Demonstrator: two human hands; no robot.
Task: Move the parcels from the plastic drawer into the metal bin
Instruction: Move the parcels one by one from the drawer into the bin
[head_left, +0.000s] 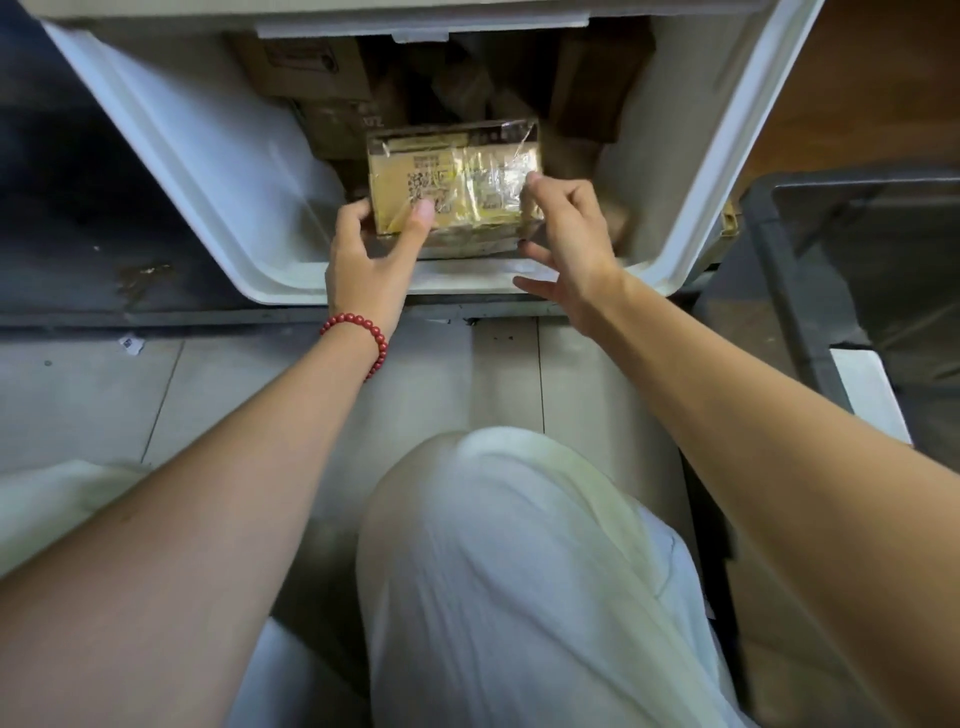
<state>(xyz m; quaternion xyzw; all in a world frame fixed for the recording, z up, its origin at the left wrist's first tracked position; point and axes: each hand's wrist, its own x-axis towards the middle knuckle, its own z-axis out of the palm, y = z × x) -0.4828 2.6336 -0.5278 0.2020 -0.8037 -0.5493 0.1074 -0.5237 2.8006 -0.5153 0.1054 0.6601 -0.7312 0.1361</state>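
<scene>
The left hand (371, 249) grips the near-left corner of a flat tan cardboard parcel (454, 182) bound in glossy clear tape, thumb pressed on its top face and fingers curled under the edge. The right hand (566, 244) holds the parcel's right edge with its upper fingers, while its lower fingers splay free. The parcel sits just above the front end of the white plastic drawer (171, 156), over other brown cardboard boxes (311, 67) piled toward the drawer's back.

To do this lift well, I judge the right hand should close fully on its edge, since the tape looks slippery. The parcel should then rise level, clear the drawer's front rim and swing right to the dark grey metal bin (789, 270), which stands beside the drawer's right front corner.

The parcel's top carries a printed label with a blocky square code; its text is too blurred to read.
</scene>
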